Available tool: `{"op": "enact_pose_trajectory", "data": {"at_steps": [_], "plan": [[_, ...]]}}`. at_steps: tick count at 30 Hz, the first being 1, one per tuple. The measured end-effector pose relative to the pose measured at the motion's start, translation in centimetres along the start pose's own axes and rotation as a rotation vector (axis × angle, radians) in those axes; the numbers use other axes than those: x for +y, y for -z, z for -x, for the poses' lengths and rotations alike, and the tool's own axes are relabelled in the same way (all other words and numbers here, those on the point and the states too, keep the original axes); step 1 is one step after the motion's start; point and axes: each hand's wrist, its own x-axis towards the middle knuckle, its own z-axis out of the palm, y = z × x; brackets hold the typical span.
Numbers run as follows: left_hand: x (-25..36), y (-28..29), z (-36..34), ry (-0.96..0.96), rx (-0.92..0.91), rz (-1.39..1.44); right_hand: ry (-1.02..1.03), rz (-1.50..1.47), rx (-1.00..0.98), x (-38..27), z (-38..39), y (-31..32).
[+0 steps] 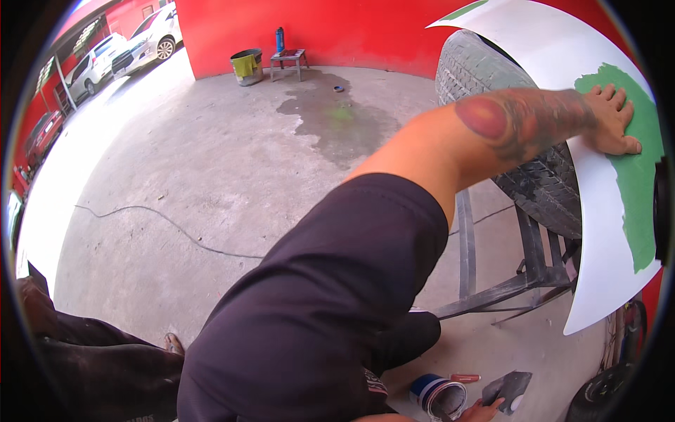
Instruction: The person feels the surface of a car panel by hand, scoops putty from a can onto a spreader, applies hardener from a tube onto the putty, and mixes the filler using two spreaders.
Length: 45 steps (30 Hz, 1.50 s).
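My left hand (pixel 613 121) lies flat, fingers spread, on a curved white car body panel (pixel 598 267). It rests on a large green patch (pixel 636 190) with ragged edges. Behind my tattooed forearm, a worn tyre (pixel 541 186) stands against the panel. Low at the bottom edge, my right hand (pixel 481 412) is partly cut off. Its fingers close on the edge of a dark flat plate (pixel 508 388) that carries a small white lump (pixel 517 402). Beside that hand is an open blue-and-white can (pixel 429 392), smeared grey inside.
A black metal stand (pixel 531 278) is under the tyre. A small red object (pixel 465 378) lies by the can. Across the concrete floor run a thin cable (pixel 183 232) and a wet patch (pixel 337 116). A bucket (pixel 247 67) and stool (pixel 290 56) stand far off. Another person's dark-trousered leg (pixel 112 366) is at left.
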Motion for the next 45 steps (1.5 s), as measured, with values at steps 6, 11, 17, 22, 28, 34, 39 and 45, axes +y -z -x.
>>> {"op": "enact_pose_trajectory", "data": {"at_steps": [6,11,17,22,28,34,39,45], "plan": [[0.5,-1.1,1.9,-0.009,0.209,0.13,0.244,0.405,-0.122,2.0,-1.8,-0.3],[1.4,-1.2,3.9,-0.062,0.209,0.136,0.494,0.408,-0.144,4.8,-4.5,0.6],[1.2,-1.4,6.2,-0.09,0.226,0.11,0.371,0.491,-0.159,1.5,-1.1,-0.7],[1.3,-0.4,8.3,-0.14,0.195,0.073,0.209,0.258,-0.121,1.8,-1.0,-0.6],[2.2,-0.2,10.2,-0.204,0.133,0.084,-0.079,0.017,-0.049,2.4,-3.2,1.6],[0.5,3.7,12.2,0.002,-0.051,0.062,-0.149,-0.243,-0.128,3.4,-2.6,1.8],[-2.3,7.6,7.7,0.022,0.161,-0.239,-0.183,-0.255,-0.061,1.2,-0.4,2.0],[2.3,8.4,1.7,-0.13,0.144,-0.341,-0.093,-0.335,-0.061,1.1,-0.4,3.9]]}}
